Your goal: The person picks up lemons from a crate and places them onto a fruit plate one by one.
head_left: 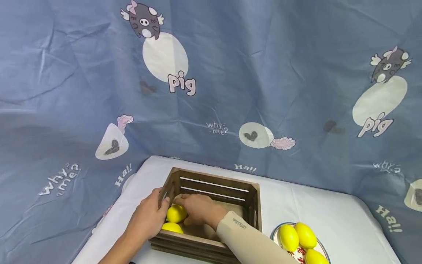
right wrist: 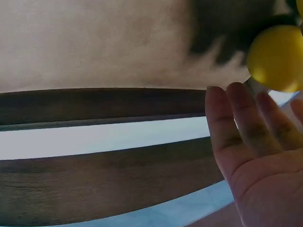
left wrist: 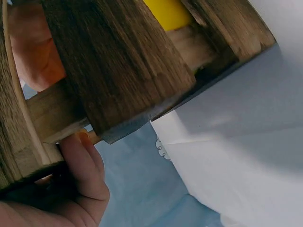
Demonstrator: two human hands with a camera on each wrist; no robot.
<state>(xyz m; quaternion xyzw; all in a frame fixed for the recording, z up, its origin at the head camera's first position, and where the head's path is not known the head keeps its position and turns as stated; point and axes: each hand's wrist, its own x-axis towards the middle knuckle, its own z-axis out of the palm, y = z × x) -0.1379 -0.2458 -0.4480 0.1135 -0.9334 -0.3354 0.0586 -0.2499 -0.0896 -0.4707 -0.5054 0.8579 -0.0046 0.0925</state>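
Note:
A slatted brown wooden crate (head_left: 194, 246) stands on the white cloth, with two yellow lemons (head_left: 176, 213) at its left end. My left hand (head_left: 148, 216) grips the crate's left end board, thumb over the top edge; in the left wrist view its fingers (left wrist: 85, 165) bend around a slat from outside. Reaching inside the crate is my right hand (head_left: 199, 209), beside the farther lemon. From the right wrist, that hand's fingers look nearly straight and hold nothing, their tips close to a lemon (right wrist: 277, 56). My right hand hides part of the crate floor.
To the right of the crate sits a white plate (head_left: 300, 253) with a blue rim and red markings, bearing three lemons (head_left: 305, 234). Behind the white-covered table (head_left: 316, 200) hangs a blue printed curtain (head_left: 211, 73).

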